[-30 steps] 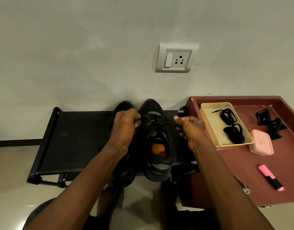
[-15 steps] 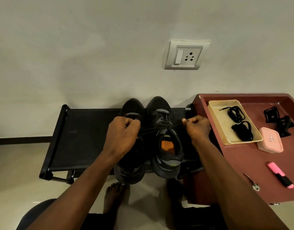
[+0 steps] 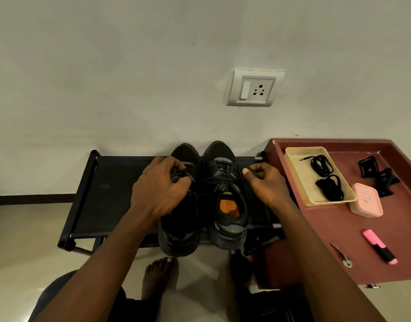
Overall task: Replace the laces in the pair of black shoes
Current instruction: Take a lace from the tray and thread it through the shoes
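Partly under left hand [image 3: 160,189]: lace [image 3: 211,181].

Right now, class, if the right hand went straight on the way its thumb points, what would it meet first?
Probably the laced front of the shoe with the orange insole; the right hand points its thumb left at it, height unclear.

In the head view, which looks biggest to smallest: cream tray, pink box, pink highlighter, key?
Largest first: cream tray, pink box, pink highlighter, key. Box and highlighter match in length, but the box is wider.
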Demonstrator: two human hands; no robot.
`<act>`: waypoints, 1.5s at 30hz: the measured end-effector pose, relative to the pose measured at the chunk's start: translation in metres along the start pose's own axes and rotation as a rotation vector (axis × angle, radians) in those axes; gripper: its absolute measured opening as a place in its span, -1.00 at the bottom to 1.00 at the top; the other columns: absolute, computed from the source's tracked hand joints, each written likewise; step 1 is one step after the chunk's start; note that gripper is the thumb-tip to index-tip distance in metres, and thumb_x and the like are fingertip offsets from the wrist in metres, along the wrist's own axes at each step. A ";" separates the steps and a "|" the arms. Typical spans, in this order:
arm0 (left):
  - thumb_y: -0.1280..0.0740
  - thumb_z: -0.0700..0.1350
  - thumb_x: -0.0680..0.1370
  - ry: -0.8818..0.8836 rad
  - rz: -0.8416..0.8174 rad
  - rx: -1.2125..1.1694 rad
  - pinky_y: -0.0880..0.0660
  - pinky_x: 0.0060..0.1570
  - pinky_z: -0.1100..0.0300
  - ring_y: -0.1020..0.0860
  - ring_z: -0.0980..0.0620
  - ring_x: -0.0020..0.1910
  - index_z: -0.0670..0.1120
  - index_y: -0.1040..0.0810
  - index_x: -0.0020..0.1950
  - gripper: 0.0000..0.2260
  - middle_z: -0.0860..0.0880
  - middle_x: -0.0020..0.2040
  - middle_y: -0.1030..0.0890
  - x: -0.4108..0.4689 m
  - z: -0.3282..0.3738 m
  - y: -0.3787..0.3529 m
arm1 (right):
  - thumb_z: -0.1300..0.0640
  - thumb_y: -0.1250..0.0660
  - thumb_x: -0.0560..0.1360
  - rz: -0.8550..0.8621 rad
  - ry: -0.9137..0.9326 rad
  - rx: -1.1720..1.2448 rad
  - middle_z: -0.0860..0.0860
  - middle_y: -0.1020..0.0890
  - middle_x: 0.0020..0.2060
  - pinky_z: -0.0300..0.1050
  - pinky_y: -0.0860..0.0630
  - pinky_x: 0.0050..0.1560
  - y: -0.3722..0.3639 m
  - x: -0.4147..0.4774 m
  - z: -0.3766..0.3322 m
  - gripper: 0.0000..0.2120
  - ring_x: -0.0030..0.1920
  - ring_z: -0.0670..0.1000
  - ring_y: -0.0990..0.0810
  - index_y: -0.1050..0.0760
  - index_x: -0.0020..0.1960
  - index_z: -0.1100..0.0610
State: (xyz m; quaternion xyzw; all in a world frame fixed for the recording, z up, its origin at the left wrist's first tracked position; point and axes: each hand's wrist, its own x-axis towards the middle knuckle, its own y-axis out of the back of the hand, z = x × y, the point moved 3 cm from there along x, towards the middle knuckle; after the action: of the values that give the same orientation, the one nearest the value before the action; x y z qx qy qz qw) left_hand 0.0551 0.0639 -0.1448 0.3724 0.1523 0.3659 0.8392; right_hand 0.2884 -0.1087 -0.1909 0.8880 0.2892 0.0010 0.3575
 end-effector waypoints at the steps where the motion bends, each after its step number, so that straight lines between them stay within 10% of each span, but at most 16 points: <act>1: -0.26 0.25 0.37 0.034 -0.061 0.025 -0.50 0.06 0.03 -0.53 0.03 0.13 0.17 -0.49 0.27 -0.52 0.08 0.27 -0.48 -0.001 -0.008 0.000 | -0.23 -0.42 0.54 -0.055 0.007 -0.020 -0.12 -0.62 0.08 0.03 -0.56 0.19 0.002 -0.008 0.000 -0.58 0.12 -0.02 -0.60 -0.53 0.33 -0.08; 7: -0.46 0.11 0.45 0.241 -0.403 0.121 -0.54 -0.08 0.18 -0.57 0.06 -0.04 0.04 -0.18 0.56 -0.23 0.00 0.10 -0.54 -0.011 -0.043 -0.015 | -0.18 -0.53 0.45 -0.232 0.056 -0.163 -0.27 -0.55 -0.10 -0.29 -0.43 -0.13 -0.006 -0.043 -0.001 -0.42 -0.09 -0.25 -0.54 -0.49 0.42 -0.11; 13: -0.43 -0.09 0.53 0.238 -0.296 0.030 -0.44 -0.28 0.31 -0.58 0.11 -0.12 0.00 -0.40 0.39 -0.54 0.07 -0.07 -0.56 -0.011 -0.042 -0.022 | 0.11 -0.46 0.45 -0.141 0.056 -0.243 -0.08 -0.72 -0.11 -0.02 -0.68 0.04 -0.013 -0.047 -0.012 -0.62 -0.10 -0.05 -0.69 -0.65 0.25 -0.09; 22: -0.43 -0.10 0.50 0.207 -0.188 0.073 -0.43 -0.30 0.31 -0.55 0.15 -0.20 0.01 -0.53 0.27 -0.66 0.09 -0.12 -0.59 -0.009 -0.036 -0.017 | 0.15 -0.48 0.51 -0.144 0.084 -0.172 -0.21 -0.64 -0.10 -0.14 -0.60 0.07 -0.011 -0.044 -0.008 -0.57 0.01 -0.10 -0.66 -0.60 0.33 -0.13; 27: -0.33 0.16 0.42 0.069 -0.092 0.281 -0.47 0.29 -0.15 -0.51 -0.10 0.31 0.10 -0.34 0.52 -0.34 -0.02 0.42 -0.48 -0.007 -0.022 -0.012 | -0.15 -0.51 0.46 -0.091 0.097 -0.252 -0.19 -0.55 0.01 -0.07 -0.53 -0.02 -0.002 -0.040 -0.013 -0.65 -0.04 -0.14 -0.58 -0.50 0.19 -0.22; 33: -0.26 0.17 0.42 -0.316 -0.187 0.418 0.05 0.57 -0.27 -0.30 -0.05 0.54 0.06 -0.19 0.62 -0.23 0.01 0.52 -0.43 0.001 0.022 -0.044 | 0.24 -0.41 0.46 -0.262 0.242 -0.014 -0.17 -0.48 0.31 -0.17 -0.55 0.19 -0.008 -0.034 -0.029 -0.30 0.24 -0.15 -0.53 -0.36 0.51 -0.19; 39: -0.27 0.10 0.61 -0.370 -0.113 0.513 -0.24 0.35 -0.08 -0.51 0.00 0.09 0.15 -0.56 0.26 -0.76 0.09 -0.05 -0.60 0.008 0.039 -0.054 | 0.25 -0.47 0.46 -0.195 0.269 -0.137 -0.15 -0.63 0.04 -0.20 -0.64 0.02 -0.010 -0.034 -0.024 -0.42 -0.02 -0.16 -0.62 -0.54 0.40 -0.16; 45: -0.43 -0.07 0.59 -0.330 -0.026 -0.177 -0.57 -0.01 0.29 -0.67 0.21 -0.08 0.03 -0.71 0.18 -0.82 0.13 -0.06 -0.74 -0.008 0.047 -0.049 | 0.21 -0.50 0.52 -0.142 0.287 -0.070 -0.22 -0.67 -0.24 -0.34 -0.54 -0.20 0.000 -0.039 -0.025 -0.76 -0.24 -0.24 -0.65 -0.68 0.10 -0.08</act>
State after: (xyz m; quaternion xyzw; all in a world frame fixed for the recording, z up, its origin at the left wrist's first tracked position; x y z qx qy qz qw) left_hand 0.0998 0.0116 -0.1491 0.3501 -0.0151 0.3010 0.8869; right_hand 0.2506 -0.1131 -0.1639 0.8430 0.3992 0.1127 0.3424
